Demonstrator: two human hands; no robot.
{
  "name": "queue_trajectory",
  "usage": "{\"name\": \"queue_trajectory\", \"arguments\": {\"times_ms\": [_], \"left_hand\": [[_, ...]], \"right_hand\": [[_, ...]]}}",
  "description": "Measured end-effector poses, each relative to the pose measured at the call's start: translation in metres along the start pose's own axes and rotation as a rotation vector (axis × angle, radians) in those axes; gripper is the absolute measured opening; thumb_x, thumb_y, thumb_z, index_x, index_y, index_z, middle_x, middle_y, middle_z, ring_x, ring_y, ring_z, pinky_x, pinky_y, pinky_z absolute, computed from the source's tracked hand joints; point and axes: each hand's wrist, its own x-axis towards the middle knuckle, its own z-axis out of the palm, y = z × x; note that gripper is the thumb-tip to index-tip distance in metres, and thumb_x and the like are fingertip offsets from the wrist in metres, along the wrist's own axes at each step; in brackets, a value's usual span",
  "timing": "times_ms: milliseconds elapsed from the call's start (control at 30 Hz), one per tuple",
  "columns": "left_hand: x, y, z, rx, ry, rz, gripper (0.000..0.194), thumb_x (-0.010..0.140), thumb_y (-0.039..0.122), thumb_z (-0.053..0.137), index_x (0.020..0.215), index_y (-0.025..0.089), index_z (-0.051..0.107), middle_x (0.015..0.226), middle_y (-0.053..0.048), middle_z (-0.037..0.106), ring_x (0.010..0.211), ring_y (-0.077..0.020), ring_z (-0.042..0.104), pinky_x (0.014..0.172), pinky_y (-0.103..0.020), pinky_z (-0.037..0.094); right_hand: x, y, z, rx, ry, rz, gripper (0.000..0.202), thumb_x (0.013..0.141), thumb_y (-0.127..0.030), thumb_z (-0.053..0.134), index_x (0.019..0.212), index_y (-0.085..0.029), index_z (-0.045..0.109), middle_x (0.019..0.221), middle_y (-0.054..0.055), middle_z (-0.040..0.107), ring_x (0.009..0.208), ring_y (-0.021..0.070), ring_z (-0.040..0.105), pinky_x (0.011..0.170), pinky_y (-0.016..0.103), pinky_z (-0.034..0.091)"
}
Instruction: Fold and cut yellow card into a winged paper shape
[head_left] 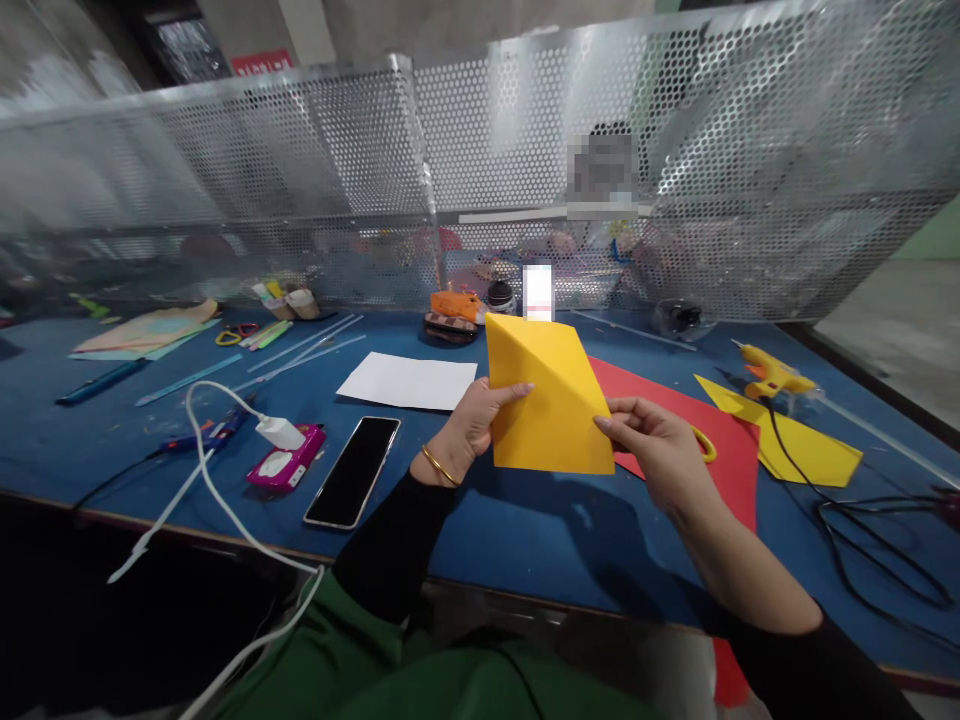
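Note:
Both hands hold a folded yellow paper point(551, 395) upright above the blue table point(517, 530). My left hand point(469, 425), with a gold bangle at the wrist, pinches the paper's left edge. My right hand point(652, 445) grips its lower right corner. A diagonal crease runs across the paper. Under and behind it a red sheet point(705, 425) lies flat on the table, with a yellow-handled pair of scissors point(703, 443) partly hidden behind my right hand.
A white sheet point(409, 381) and a black phone point(354, 470) lie to the left, beside a pink device point(286, 463) with a white charger and cable. A yellow glue gun point(772, 375) and yellow paper scrap point(795, 435) lie right, with black cords. A perforated metal screen point(420, 150) closes the back.

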Motion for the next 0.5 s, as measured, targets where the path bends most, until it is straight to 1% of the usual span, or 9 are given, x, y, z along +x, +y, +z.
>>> {"name": "queue_trajectory", "arguments": {"times_ms": [100, 167, 233, 300, 333, 367, 400, 467, 500], "left_hand": [[0.002, 0.000, -0.001, -0.026, -0.022, -0.044, 0.051, 0.062, 0.024, 0.090, 0.108, 0.011, 0.073, 0.108, -0.016, 0.075, 0.097, -0.0304, 0.071, 0.091, -0.045, 0.053], [0.006, -0.001, -0.004, -0.060, 0.004, -0.051, 0.048, 0.065, 0.028, 0.089, 0.107, 0.010, 0.073, 0.106, -0.016, 0.074, 0.097, -0.0297, 0.071, 0.088, -0.042, 0.055], [0.011, -0.006, -0.006, -0.105, 0.065, -0.027, 0.041, 0.068, 0.031, 0.088, 0.101, 0.012, 0.072, 0.101, -0.012, 0.075, 0.090, -0.0236, 0.071, 0.081, -0.034, 0.056], [0.014, -0.016, -0.004, -0.150, 0.120, 0.000, 0.036, 0.070, 0.032, 0.087, 0.098, 0.016, 0.071, 0.094, -0.007, 0.075, 0.079, -0.0165, 0.070, 0.072, -0.027, 0.055], [0.014, -0.022, 0.000, -0.172, 0.133, 0.005, 0.035, 0.070, 0.031, 0.087, 0.097, 0.016, 0.070, 0.092, -0.005, 0.075, 0.075, -0.0144, 0.069, 0.070, -0.026, 0.055], [0.013, -0.028, 0.005, -0.189, 0.133, -0.005, 0.036, 0.069, 0.029, 0.088, 0.096, 0.016, 0.069, 0.090, -0.005, 0.074, 0.073, -0.0143, 0.069, 0.069, -0.026, 0.055], [0.011, -0.035, 0.010, -0.202, 0.119, -0.024, 0.038, 0.067, 0.025, 0.089, 0.097, 0.015, 0.069, 0.091, -0.006, 0.075, 0.074, -0.0165, 0.070, 0.070, -0.029, 0.056], [0.006, -0.045, 0.021, -0.227, 0.097, -0.038, 0.040, 0.067, 0.020, 0.087, 0.102, 0.014, 0.070, 0.098, -0.009, 0.076, 0.082, -0.0203, 0.072, 0.074, -0.032, 0.057], [0.004, -0.048, 0.024, -0.241, 0.107, -0.027, 0.040, 0.069, 0.017, 0.085, 0.105, 0.015, 0.070, 0.101, -0.008, 0.076, 0.086, -0.0203, 0.072, 0.077, -0.032, 0.057]], "right_hand": [[-0.002, 0.004, 0.000, 0.039, 0.083, -0.038, 0.040, 0.057, -0.044, 0.089, 0.082, -0.020, 0.069, 0.066, 0.000, 0.070, 0.058, 0.0144, 0.063, 0.058, 0.030, 0.053], [-0.001, 0.006, -0.001, 0.072, 0.152, -0.073, 0.039, 0.060, -0.044, 0.087, 0.085, -0.021, 0.068, 0.066, -0.002, 0.068, 0.059, 0.0134, 0.063, 0.060, 0.030, 0.054], [0.003, 0.007, -0.001, 0.100, 0.223, -0.111, 0.037, 0.063, -0.045, 0.084, 0.086, -0.022, 0.065, 0.068, -0.002, 0.067, 0.063, 0.0138, 0.064, 0.065, 0.031, 0.055], [0.009, 0.009, 0.002, 0.107, 0.274, -0.146, 0.037, 0.066, -0.046, 0.081, 0.087, -0.023, 0.062, 0.071, -0.001, 0.067, 0.068, 0.0155, 0.066, 0.067, 0.033, 0.056], [0.012, 0.011, 0.006, 0.098, 0.285, -0.162, 0.036, 0.068, -0.047, 0.079, 0.088, -0.023, 0.061, 0.073, -0.001, 0.068, 0.069, 0.0164, 0.066, 0.067, 0.034, 0.056], [0.014, 0.013, 0.011, 0.080, 0.286, -0.177, 0.036, 0.071, -0.048, 0.077, 0.090, -0.024, 0.059, 0.075, 0.000, 0.068, 0.069, 0.0171, 0.067, 0.067, 0.035, 0.056], [0.015, 0.016, 0.017, 0.051, 0.278, -0.190, 0.036, 0.073, -0.050, 0.074, 0.092, -0.024, 0.058, 0.077, 0.001, 0.069, 0.069, 0.0174, 0.067, 0.067, 0.035, 0.056], [0.015, 0.021, 0.030, -0.040, 0.230, -0.211, 0.036, 0.080, -0.054, 0.064, 0.098, -0.024, 0.057, 0.080, 0.002, 0.070, 0.068, 0.0176, 0.067, 0.067, 0.035, 0.055], [0.015, 0.023, 0.034, -0.104, 0.189, -0.219, 0.037, 0.083, -0.057, 0.059, 0.100, -0.024, 0.058, 0.082, 0.003, 0.071, 0.069, 0.0178, 0.067, 0.067, 0.035, 0.055]]}}
